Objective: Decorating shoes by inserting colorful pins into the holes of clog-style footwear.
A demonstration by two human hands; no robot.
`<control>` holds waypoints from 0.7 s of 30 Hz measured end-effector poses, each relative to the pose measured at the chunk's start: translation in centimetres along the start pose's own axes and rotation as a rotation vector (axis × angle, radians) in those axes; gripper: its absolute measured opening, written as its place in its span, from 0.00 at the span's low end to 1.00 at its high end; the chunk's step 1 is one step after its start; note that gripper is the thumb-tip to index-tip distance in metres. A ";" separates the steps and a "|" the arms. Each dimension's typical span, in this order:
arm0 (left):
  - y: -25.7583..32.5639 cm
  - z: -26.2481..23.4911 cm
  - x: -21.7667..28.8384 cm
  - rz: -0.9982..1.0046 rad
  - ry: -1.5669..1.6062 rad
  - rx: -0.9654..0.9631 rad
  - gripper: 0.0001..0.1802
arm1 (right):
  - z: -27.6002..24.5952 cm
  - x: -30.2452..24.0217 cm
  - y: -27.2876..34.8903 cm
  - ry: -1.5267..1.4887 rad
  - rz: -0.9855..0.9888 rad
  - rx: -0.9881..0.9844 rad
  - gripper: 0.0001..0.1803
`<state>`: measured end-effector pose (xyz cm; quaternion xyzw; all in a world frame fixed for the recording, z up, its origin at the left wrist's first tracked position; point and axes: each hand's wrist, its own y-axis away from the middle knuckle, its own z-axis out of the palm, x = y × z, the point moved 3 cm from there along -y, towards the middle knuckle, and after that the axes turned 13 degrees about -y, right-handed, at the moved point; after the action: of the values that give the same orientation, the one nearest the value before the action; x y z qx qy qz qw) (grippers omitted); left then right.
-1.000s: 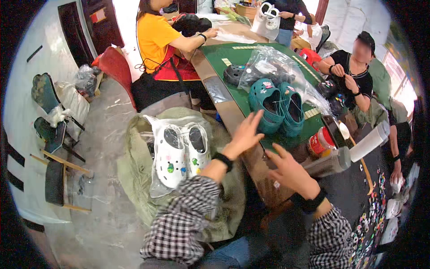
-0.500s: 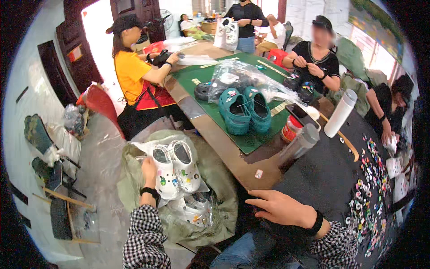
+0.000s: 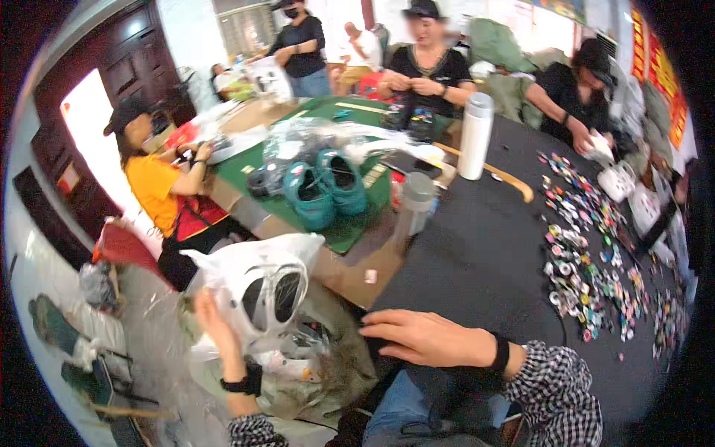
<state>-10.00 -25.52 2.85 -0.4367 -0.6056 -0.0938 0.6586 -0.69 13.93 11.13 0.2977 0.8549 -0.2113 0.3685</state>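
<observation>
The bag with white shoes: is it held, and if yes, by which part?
The left grip is at the left side of the bag; blur hides whether it holds it. The right grip holds nothing visible.

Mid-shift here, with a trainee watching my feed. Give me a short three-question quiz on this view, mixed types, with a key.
1. Short answer: Which of the person's hands is nearer the bag of white clogs?

2. True or false: The white bottle is lying on its side.

3. Fill in the blank: The teal clogs rest on a ____ mat.

Key
1. The left hand.
2. False; the white bottle stands upright on the black surface.
3. Green.
</observation>
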 end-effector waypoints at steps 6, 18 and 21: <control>1.4 0.6 13.4 0.096 0.054 -0.035 0.22 | -2.3 -3.8 2.2 0.015 -0.052 0.567 0.56; 22.0 16.7 37.5 1.238 0.225 -1.185 0.16 | 4.3 -4.6 20.4 -0.214 0.416 1.117 0.57; 23.6 15.4 35.9 1.413 0.021 -1.248 0.26 | 4.6 -3.9 21.2 -0.385 0.453 1.191 0.56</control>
<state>3.25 13.79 21.75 -0.9757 -0.0347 0.0158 0.2155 17.84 25.48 8.12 0.5798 0.4274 -0.6141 0.3223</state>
